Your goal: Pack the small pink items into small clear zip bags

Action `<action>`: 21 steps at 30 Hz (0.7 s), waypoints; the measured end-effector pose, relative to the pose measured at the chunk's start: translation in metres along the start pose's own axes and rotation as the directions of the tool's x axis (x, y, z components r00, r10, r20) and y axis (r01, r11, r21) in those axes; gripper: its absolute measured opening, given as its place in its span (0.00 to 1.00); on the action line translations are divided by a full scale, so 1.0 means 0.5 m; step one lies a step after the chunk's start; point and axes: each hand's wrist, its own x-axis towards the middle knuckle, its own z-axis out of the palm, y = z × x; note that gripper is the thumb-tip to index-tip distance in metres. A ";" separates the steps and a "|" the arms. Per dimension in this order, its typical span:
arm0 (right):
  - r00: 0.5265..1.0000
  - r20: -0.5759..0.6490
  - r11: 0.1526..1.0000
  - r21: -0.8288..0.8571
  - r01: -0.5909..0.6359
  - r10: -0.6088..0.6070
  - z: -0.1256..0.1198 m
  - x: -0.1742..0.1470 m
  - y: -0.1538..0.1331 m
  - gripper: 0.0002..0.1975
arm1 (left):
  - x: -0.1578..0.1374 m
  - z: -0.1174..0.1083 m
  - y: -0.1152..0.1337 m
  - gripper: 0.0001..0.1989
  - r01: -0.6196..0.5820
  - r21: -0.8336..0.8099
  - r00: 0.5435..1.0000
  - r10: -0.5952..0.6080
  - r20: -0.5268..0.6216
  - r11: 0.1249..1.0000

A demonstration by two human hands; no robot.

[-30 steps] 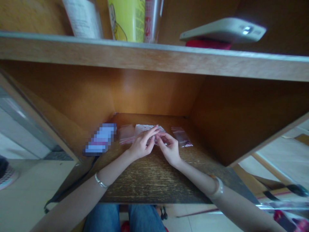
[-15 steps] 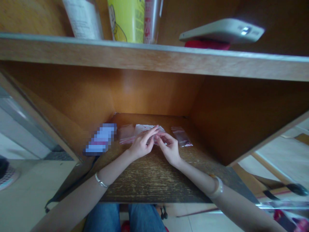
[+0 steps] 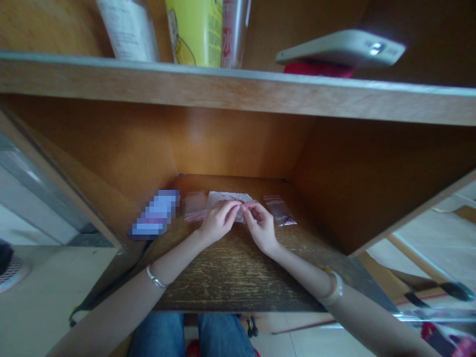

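Over a white sheet of paper (image 3: 223, 195) on the desk, my left hand (image 3: 218, 221) has its thumb and index finger pressed together in a pinch. My right hand (image 3: 262, 230) pinches right beside it, so the fingertips of both hands nearly meet. Whatever lies between them is too small to make out. Small reddish marks or bits show on the paper. Left of the paper lies a stack of clear zip bags (image 3: 195, 205) with reddish edges. To the right of my right hand, another zip bag (image 3: 278, 209) has small dark reddish pieces in its lower end.
A blurred-out phone-like screen (image 3: 155, 214) lies at the left, with a dark strap (image 3: 122, 272) near it. Wooden side walls enclose the desk (image 3: 223, 277). Overhead, a shelf (image 3: 208, 91) carries a yellow container (image 3: 199, 34), other containers and a pale phone (image 3: 345, 47).
My left hand's raised, spread fingers have come down and closed into a pinch. My right hand's fingertips have shifted slightly and stay pinched.
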 end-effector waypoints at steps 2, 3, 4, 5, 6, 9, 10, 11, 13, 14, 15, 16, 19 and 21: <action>1.000 0.007 1.000 -0.017 0.009 -0.008 0.000 -0.001 0.001 0.09 | 0.002 -0.002 -0.001 0.08 0.006 0.012 1.000 -0.006 0.012 1.000; 1.000 0.010 1.000 -0.026 0.015 -0.015 0.000 -0.001 0.002 0.09 | 0.003 -0.003 -0.001 0.07 -0.002 0.029 1.000 0.002 0.021 1.000; 1.000 0.013 0.999 -0.035 0.020 -0.020 0.000 -0.001 0.003 0.09 | 0.004 -0.005 -0.001 0.07 -0.021 0.055 0.999 0.019 0.033 0.998; 1.000 0.016 0.999 -0.044 0.024 -0.024 0.000 -0.002 0.004 0.09 | 0.006 -0.006 -0.002 0.06 -0.046 0.089 0.998 0.042 0.046 0.995; 0.999 0.020 0.998 -0.055 0.028 -0.027 -0.001 -0.002 0.005 0.09 | 0.008 -0.008 -0.002 0.05 -0.071 0.128 0.996 0.064 0.057 0.989; 0.998 0.044 0.996 -0.082 0.045 -0.042 -0.002 -0.002 0.005 0.08 | 0.011 -0.011 0.001 0.04 -0.131 0.233 0.990 0.114 0.084 0.964; 0.997 0.056 0.995 -0.091 0.052 -0.047 -0.003 -0.002 0.005 0.08 | 0.012 -0.011 0.002 0.04 -0.140 0.256 0.989 0.120 0.091 0.956; 0.996 0.064 0.993 -0.100 0.060 -0.054 -0.003 -0.001 0.004 0.08 | 0.012 -0.011 0.005 0.04 -0.145 0.274 0.988 0.123 0.098 0.951; 0.995 0.071 0.988 -0.133 0.079 -0.070 -0.005 -0.001 0.002 0.07 | 0.012 -0.008 0.010 0.04 -0.151 0.297 0.987 0.125 0.103 0.943; 0.995 0.069 0.983 -0.159 0.087 -0.077 -0.006 -0.001 0.001 0.07 | 0.012 -0.007 0.013 0.04 -0.148 0.307 0.987 0.123 0.100 0.940; 0.994 0.065 0.978 -0.188 0.093 -0.082 -0.006 -0.001 0.001 0.07 | 0.012 -0.006 0.016 0.04 -0.144 0.316 0.988 0.120 0.096 0.938; 0.994 0.062 0.971 -0.220 0.097 -0.086 -0.007 -0.001 0.000 0.06 | 0.012 -0.005 0.019 0.04 -0.142 0.324 0.989 0.118 0.092 0.935; 0.993 0.062 0.946 -0.304 0.110 -0.096 -0.010 -0.002 -0.001 0.06 | 0.011 -0.005 0.024 0.04 -0.132 0.349 0.990 0.106 0.092 0.928; 0.992 0.065 0.933 -0.340 0.122 -0.106 -0.012 -0.002 -0.001 0.05 | 0.009 -0.004 0.026 0.04 -0.125 0.360 0.991 0.097 0.094 0.924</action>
